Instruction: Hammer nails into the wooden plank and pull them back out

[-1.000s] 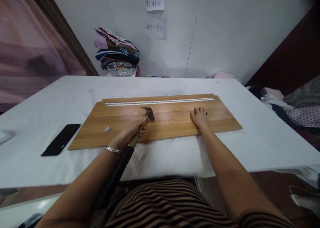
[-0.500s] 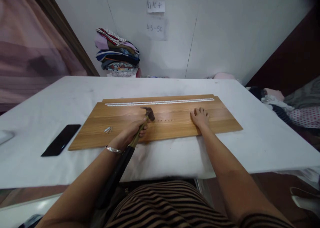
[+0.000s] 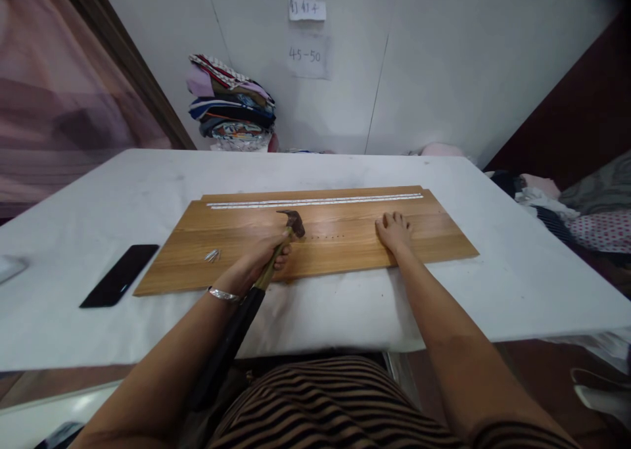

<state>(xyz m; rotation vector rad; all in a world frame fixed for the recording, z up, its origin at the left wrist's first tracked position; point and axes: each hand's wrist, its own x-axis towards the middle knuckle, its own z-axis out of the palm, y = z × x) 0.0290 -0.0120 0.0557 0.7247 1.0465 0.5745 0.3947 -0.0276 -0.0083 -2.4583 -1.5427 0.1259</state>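
A long wooden board (image 3: 434,235) lies across the white table (image 3: 345,166). My left hand (image 3: 259,259) is closed round the handle of a claw hammer (image 3: 292,222), high up near its rusty head. The head rests on the board at the left end of a short row of small nails or holes (image 3: 325,236). My right hand (image 3: 393,230) lies flat on the board to the right of that row, fingers stretched out. A few loose nails (image 3: 212,255) lie on the board's left part. A white measuring strip (image 3: 315,200) runs along the board's far edge.
A black phone (image 3: 121,274) lies on the table left of the board. A pile of folded cloth (image 3: 231,104) sits against the far wall. More fabric (image 3: 586,212) is heaped to the right of the table.
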